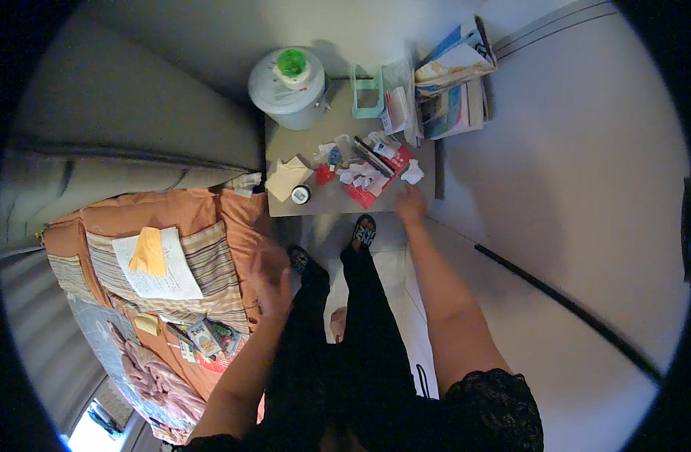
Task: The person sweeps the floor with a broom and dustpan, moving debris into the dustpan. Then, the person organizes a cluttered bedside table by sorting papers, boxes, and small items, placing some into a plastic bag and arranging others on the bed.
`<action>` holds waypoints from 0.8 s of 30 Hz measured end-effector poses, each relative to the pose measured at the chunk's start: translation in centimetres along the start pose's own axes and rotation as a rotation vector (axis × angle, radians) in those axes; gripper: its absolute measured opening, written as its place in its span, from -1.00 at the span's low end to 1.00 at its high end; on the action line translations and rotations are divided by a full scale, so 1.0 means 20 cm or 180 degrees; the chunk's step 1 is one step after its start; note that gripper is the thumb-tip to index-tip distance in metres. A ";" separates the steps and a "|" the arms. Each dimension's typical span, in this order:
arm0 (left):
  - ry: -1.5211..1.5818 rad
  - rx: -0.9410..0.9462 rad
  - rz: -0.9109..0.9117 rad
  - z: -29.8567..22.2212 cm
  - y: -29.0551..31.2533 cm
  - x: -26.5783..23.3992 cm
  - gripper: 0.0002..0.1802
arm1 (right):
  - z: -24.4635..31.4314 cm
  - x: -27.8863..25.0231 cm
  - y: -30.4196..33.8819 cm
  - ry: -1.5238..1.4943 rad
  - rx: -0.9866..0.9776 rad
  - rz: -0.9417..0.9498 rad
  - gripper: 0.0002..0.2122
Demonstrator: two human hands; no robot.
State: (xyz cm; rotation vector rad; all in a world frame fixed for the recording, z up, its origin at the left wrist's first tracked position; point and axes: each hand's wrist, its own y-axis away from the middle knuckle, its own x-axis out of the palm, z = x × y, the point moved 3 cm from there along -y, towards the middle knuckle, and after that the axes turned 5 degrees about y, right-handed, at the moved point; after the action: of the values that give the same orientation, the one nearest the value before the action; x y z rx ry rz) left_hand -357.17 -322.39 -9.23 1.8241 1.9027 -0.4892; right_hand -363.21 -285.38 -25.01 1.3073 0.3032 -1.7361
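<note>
My right hand point(411, 204) is at the front right edge of a small table point(345, 202), just below a crumpled white tissue point(412, 172). Its fingers are too small and dim to make out. My left hand point(272, 280), smeared by motion, hangs beside the bed, left of my legs. On the tabletop lies a red flat packet point(358, 195) with crumpled tissues point(363, 177) and dark pen-like sticks point(373, 156) on it. To its left are a small red item point(324, 174), a round black-and-white jar point(300, 194) and beige folded paper point(288, 178).
A large whitish water container point(287, 90) with a green cap, a mint-green holder point(368, 96) and stacked papers and bags point(452, 87) stand along the table's back. The bed point(146, 205) at left bears written sheets and a yellow cloth-like piece point(149, 252). A white wall rises at right.
</note>
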 end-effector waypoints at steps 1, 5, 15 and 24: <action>0.0007 0.0125 0.0013 0.03 -0.02 0.15 -0.32 | 0.11 -0.07 -0.05 0.0097 -0.0166 0.0109 -0.57; 0.0986 -0.0782 0.0589 0.01 -0.12 0.72 -0.40 | 0.25 -0.03 -0.25 0.0878 -0.1266 -0.0238 -0.48; 0.3229 -0.4363 0.0005 0.05 -0.61 1.29 -0.42 | 0.43 0.04 -0.44 0.0416 -0.0436 0.0609 -0.45; 0.4093 -0.4242 -0.0472 0.16 -0.52 1.39 -0.55 | 0.39 0.14 -0.41 0.0694 -0.1141 -0.0572 -0.41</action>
State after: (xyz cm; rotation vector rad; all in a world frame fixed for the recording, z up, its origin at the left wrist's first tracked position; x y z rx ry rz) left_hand -367.80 -301.57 -27.82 0.9328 1.9977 1.8766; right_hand -374.52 -287.26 -26.76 1.2306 0.8392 -1.5915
